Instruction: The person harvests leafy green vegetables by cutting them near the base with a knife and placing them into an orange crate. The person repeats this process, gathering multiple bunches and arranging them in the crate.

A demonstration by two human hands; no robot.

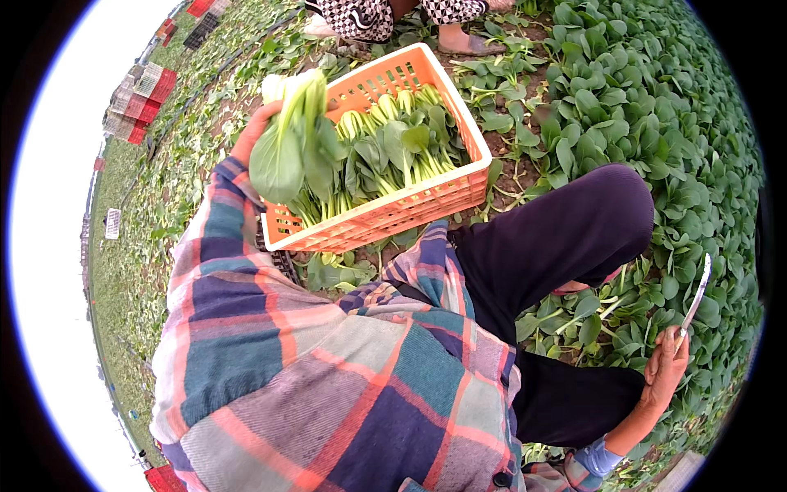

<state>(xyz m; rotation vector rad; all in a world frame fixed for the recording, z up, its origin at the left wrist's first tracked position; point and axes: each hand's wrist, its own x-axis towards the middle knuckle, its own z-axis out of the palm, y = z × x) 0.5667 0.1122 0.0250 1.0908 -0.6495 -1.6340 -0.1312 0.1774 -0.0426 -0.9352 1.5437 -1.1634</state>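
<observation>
My left hand (255, 130) is closed around a bunch of bok choy (283, 157), held over the left end of an orange plastic crate (406, 198). The pale stem ends point up and the leaves hang down. Inside the crate lie rows of cut bok choy (393, 144). Away to the lower right, beyond my bent knees, my right hand (665, 366) grips a knife with a narrow, slightly curved blade (699, 292). The blade points up over the growing plants, and most of the handle is hidden by my fingers.
Dense growing bok choy (621, 92) covers the right side. Cut plants and loose leaves (590, 317) lie between my legs. Another person's foot (467, 43) is just beyond the crate. Stacked red and white crates (138, 101) stand in the field at left.
</observation>
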